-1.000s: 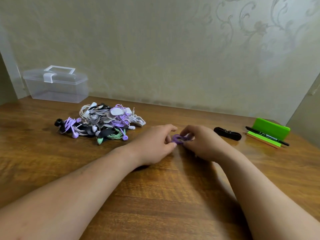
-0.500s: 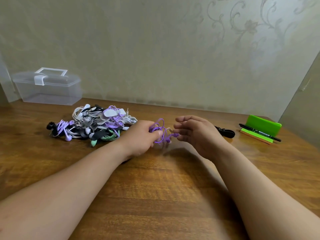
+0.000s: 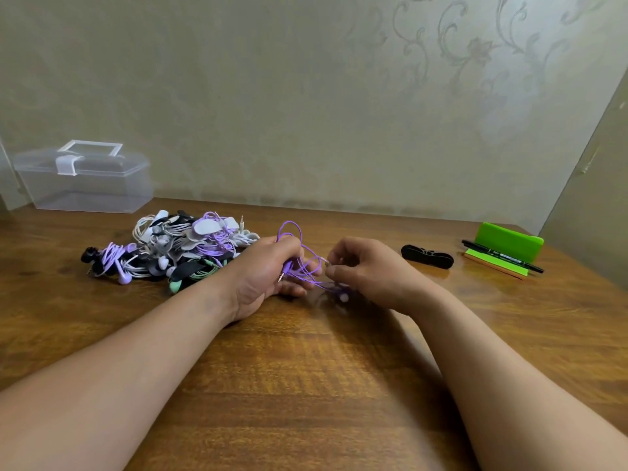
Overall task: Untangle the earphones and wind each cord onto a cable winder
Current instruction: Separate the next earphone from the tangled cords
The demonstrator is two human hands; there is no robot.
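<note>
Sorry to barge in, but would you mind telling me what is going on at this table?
A person is untangling a purple cord over the table. The left hand holds a bunch of its loops, with the plug sticking out. The right hand pinches a strand beside it, and an earbud shows below. No winding has begun: a black winder lies apart to the right. A pile of other earphones lies at the left.
</note>
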